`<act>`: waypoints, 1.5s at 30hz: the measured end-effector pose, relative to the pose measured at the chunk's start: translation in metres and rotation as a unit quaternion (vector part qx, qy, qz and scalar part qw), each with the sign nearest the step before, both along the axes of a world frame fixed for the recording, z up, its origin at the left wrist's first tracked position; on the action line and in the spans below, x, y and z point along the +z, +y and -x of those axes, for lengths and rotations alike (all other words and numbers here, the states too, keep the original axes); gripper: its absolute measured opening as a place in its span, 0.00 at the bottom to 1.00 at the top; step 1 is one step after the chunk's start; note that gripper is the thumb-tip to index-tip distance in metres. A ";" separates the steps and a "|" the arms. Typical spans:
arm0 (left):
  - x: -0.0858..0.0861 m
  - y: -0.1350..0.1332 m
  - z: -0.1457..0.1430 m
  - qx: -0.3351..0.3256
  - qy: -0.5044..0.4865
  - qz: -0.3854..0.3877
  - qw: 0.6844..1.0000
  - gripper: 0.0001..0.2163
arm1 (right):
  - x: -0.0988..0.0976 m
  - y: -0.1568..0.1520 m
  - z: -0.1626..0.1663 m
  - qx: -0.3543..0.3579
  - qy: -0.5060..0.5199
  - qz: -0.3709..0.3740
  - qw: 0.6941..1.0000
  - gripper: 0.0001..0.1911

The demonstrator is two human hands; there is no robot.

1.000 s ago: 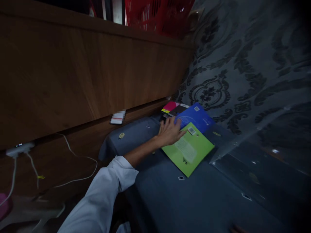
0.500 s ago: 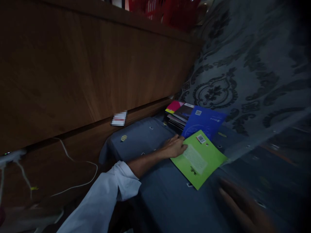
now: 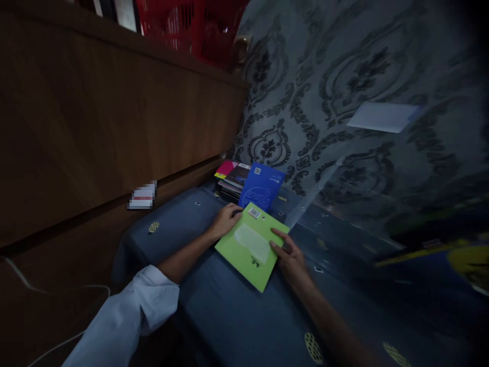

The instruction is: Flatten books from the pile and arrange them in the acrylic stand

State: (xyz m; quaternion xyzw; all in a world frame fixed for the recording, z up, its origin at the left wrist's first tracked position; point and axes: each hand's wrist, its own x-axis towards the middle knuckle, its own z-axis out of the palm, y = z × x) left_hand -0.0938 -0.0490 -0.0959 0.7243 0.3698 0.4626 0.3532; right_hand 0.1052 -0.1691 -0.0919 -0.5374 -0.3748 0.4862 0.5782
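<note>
A thin green book [image 3: 237, 252] lies with its barcode side up, low over the dark cloth. My left hand [image 3: 228, 220] grips its upper left edge, fingers bent and thumb hidden. On the right edge is my right hand [image 3: 292, 257], two fingers spread on the cover and the rest partly out of sight. Just beyond it, a blue book [image 3: 263, 184] rests at a slant on a stack of books [image 3: 231, 191], with dark and pink covers beside it. The green book overlaps the blue one's near corner in this view.
A wooden panel [image 3: 114, 127] rises on the left, with a red basket [image 3: 183, 28] above it. Patterned wallpaper [image 3: 271, 142] stands behind the stack. A blue and yellow item [image 3: 464, 262] is at the right. White cable [image 3: 57, 293] runs at lower left.
My right hand has come in from the lower right and now touches the green book's right edge. My left hand keeps its hold. The view has turned to the right.
</note>
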 end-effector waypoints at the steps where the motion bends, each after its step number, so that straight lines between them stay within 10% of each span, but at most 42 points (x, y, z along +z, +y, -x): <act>1: 0.002 0.002 -0.002 0.007 -0.043 0.027 0.999 0.12 | 0.002 -0.008 0.002 0.018 0.004 0.007 1.000 0.39; 9: 0.053 0.044 -0.020 0.089 -0.169 0.124 0.974 0.16 | 0.012 -0.082 -0.031 0.084 -0.068 0.072 0.992 0.30; 19: 0.102 0.059 -0.019 0.216 -0.038 0.121 0.968 0.18 | 0.018 -0.153 -0.090 0.029 -0.211 0.058 0.975 0.32; 25: 0.084 0.000 -0.013 0.217 0.195 -0.007 0.956 0.18 | 0.010 -0.166 -0.104 -0.008 -0.210 0.047 0.977 0.36; 31: 0.031 -0.095 -0.053 -0.091 0.326 -0.159 0.927 0.15 | 0.010 -0.178 -0.108 0.027 -0.160 0.074 0.984 0.39; 35: 0.006 -0.148 -0.080 -0.167 0.357 -0.178 0.902 0.17 | 0.009 -0.192 -0.121 0.031 -0.171 0.071 0.982 0.37; 45: 0.006 -0.199 -0.126 -0.200 0.434 -0.212 0.853 0.20 | 0.001 -0.226 -0.170 -0.008 -0.336 0.037 0.941 0.30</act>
